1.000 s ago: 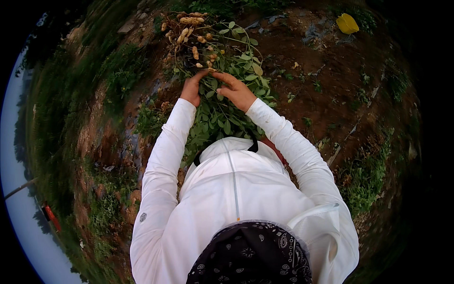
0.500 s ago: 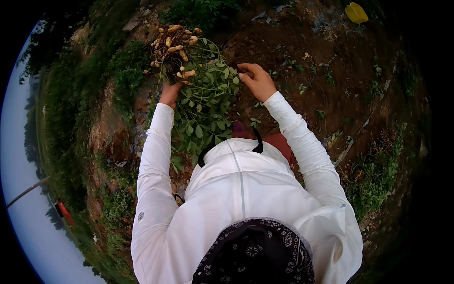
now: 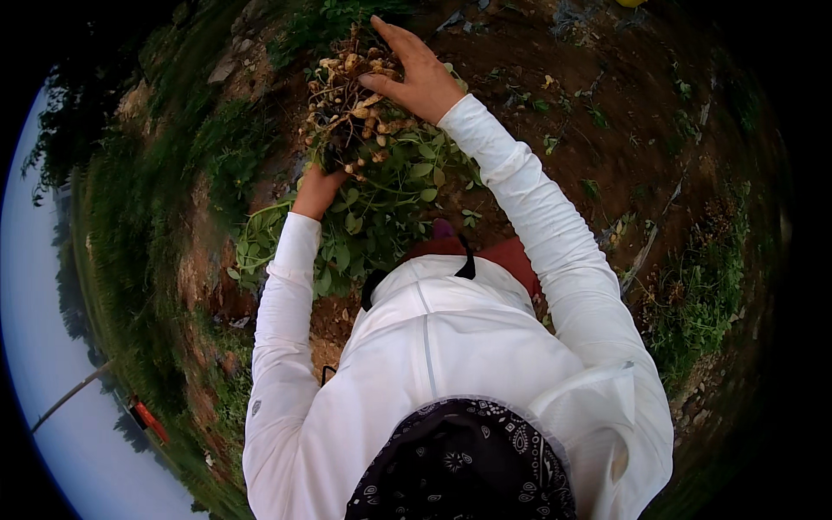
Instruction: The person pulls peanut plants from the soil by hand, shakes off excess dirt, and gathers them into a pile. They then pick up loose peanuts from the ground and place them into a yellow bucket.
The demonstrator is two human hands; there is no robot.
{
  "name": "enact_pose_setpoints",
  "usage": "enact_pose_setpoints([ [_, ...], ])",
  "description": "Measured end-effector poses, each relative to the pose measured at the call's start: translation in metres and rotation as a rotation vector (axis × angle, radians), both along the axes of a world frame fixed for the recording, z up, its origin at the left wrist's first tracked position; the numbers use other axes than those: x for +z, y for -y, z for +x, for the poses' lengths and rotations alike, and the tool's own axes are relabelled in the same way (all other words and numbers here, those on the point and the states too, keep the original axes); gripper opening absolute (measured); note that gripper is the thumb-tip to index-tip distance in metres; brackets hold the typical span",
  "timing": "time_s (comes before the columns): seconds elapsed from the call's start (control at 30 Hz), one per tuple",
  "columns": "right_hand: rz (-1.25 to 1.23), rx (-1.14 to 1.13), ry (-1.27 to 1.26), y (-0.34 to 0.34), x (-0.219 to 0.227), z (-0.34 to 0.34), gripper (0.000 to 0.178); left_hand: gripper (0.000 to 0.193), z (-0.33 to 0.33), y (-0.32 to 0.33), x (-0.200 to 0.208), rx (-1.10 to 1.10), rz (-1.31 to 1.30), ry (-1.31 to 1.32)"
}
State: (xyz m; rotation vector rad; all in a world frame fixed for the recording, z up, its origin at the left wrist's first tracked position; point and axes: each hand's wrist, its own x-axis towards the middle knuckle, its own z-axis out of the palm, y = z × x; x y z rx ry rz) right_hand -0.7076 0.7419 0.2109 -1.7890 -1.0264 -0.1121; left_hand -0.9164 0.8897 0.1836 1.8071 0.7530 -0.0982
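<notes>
My left hand [image 3: 321, 189] is closed round the stems of an uprooted peanut plant [image 3: 390, 178], just under its roots. A cluster of tan peanut pods [image 3: 355, 108] with tangled roots and some dark soil rises above that hand. The green leafy tops hang down below it, on both sides of the wrist. At the right of the cluster is my right hand [image 3: 416, 76], its fingers stretched out and the thumb apart, at or against the upper pods. Whether it touches them is hard to tell.
Brown soil [image 3: 555, 182] with scattered leaves and scraps of plastic film lies to the right. Green plants [image 3: 693, 295] grow at the far right, and a grassy bank [image 3: 130, 225] runs along the left. A yellow object [image 3: 631, 3] shows at the top edge.
My right hand has moved up and left from beside the leaves to the pods. The peanut plant has turned in my left hand, its pods shifting right and some leaves swinging left.
</notes>
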Motion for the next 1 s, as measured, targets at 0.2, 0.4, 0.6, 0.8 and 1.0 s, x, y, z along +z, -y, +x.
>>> enact_pose_setpoints([
  [0.2,-0.201,0.121,-0.264,0.018,-0.018,0.03,0.075,0.029,0.02,0.0,-0.002,-0.223,0.409,0.089],
  [0.4,-0.223,-0.157,-0.146,0.041,-0.045,0.027,0.051,0.029,0.028,-0.013,-0.017,-0.322,0.549,0.021],
  [0.6,-0.216,-0.271,-0.275,0.065,-0.059,0.029,0.042,0.033,0.04,-0.013,-0.014,-0.329,0.531,-0.081],
  [0.8,0.257,-0.024,-0.903,0.09,-0.086,0.042,0.044,0.029,0.055,-0.008,-0.009,-0.314,0.324,-0.052],
  [1.0,0.143,-0.078,-0.783,0.133,-0.109,0.058,0.058,0.021,0.056,-0.009,0.012,-0.172,-0.064,-0.022],
])
